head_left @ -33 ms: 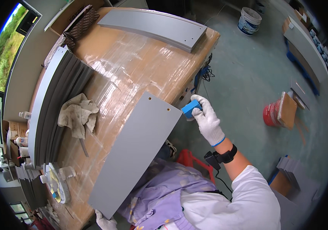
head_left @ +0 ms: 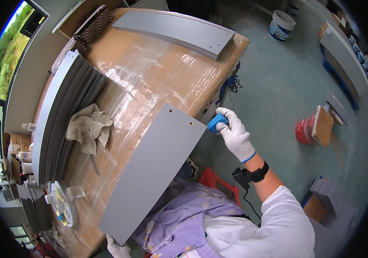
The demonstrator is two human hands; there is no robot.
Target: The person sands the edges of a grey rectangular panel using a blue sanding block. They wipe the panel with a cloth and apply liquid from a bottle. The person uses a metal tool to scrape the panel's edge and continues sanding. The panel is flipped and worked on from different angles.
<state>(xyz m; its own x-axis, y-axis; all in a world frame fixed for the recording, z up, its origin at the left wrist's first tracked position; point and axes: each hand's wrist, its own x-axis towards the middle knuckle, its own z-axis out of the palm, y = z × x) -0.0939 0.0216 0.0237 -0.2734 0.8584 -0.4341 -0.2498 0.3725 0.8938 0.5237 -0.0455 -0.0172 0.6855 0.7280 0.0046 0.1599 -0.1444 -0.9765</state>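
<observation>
A long flat grey panel (head_left: 149, 172) lies slantwise along the near edge of the table, with two small holes at its far end. My right hand (head_left: 234, 136), in a white knit glove, pinches a small blue block (head_left: 217, 123) just off the panel's far right corner. My left hand (head_left: 117, 248), also gloved, grips the panel's near end at the bottom of the picture. Some of its fingers are hidden by the panel.
Left of the panel, a crumpled rag (head_left: 90, 128) lies beside a stack of curved grey panels (head_left: 57, 122). Further grey panels (head_left: 175, 31) rest at the table's far edge. A plastic-wrapped cover spans the table (head_left: 149, 77). A red bucket (head_left: 305, 131) and white bucket (head_left: 281, 25) stand on the floor.
My right hand has shifted slightly to the right with the blue block, which shows at a different tilt. My left hand and the panel look nearly unchanged.
</observation>
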